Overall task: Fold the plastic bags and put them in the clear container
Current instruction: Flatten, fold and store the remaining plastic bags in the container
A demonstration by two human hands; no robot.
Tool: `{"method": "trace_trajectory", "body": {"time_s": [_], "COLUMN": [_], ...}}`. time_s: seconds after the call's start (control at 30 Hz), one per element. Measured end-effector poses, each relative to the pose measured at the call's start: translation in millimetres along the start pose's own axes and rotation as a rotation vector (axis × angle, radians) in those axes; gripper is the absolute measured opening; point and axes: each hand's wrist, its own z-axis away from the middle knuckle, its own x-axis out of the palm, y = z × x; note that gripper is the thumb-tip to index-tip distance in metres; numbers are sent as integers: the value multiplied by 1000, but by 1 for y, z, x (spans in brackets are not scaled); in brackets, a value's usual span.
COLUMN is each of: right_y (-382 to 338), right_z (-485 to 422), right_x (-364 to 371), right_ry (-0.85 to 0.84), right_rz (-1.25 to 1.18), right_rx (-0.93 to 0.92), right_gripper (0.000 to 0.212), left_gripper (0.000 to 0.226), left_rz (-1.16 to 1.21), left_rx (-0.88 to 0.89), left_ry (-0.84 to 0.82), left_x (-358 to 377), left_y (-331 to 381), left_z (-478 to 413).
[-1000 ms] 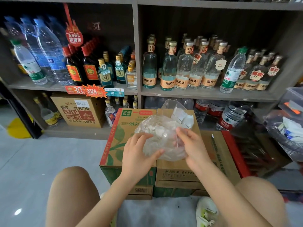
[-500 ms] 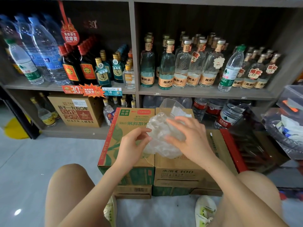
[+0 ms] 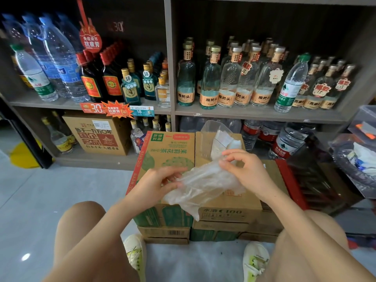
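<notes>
Evidently the plastic bag [image 3: 203, 186], a bunched ball a second earlier, was now drawn out long at centre frame above the cardboard boxes [image 3: 168, 147]. The left hand [image 3: 156, 184] pinched its left end and the right hand [image 3: 244, 171] its upper right edge. Folding looked barely begun; the clear container [image 3: 211, 135] waited just behind.

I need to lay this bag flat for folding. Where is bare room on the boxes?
Bare: the green carton top, between its red edge and the clear container, beyond the left hand. Crowded: the brown carton, under the plastic bag that it and the right hand pinch.
</notes>
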Motion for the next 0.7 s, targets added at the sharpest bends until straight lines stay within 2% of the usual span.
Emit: {"method": "trace_trajectory", "body": {"time_s": [0.1,0.2,0.27,0.33,0.47,0.57,0.6,0.7], "right_y": [-7,-17,-22,-24,-18,-7,-3,6], "right_z": [3,1,-2,-5,-3,4,7,16], "right_x": [6,17,24,27,27,25,24,22], "right_ry": [-6,0,20,57,81,75,58,-75], "right_rz": [31,72,54,45,-112,-279,-308,-306], "right_rx": [-55,-114,-141,-143,-108,-34,-19,15], "right_gripper": [12,10,9,10,9,14,17,52], "left_gripper": [44,54,56,48,14,8,9,9], "left_rz": [-70,339,439,427,553,575,599,690], "left_rx": [-102,-227,-241,-210,-254,-303,-326,-374], "left_ry": [-59,-16,-6,61,212,278,302,368], "left_x": [-10,-11,-1,13,32,40,41,37], "left_y": [1,25,43,54,51,44,42,38], "left_z": [-7,-17,-27,-34,-39,-38,-38,-39]}}
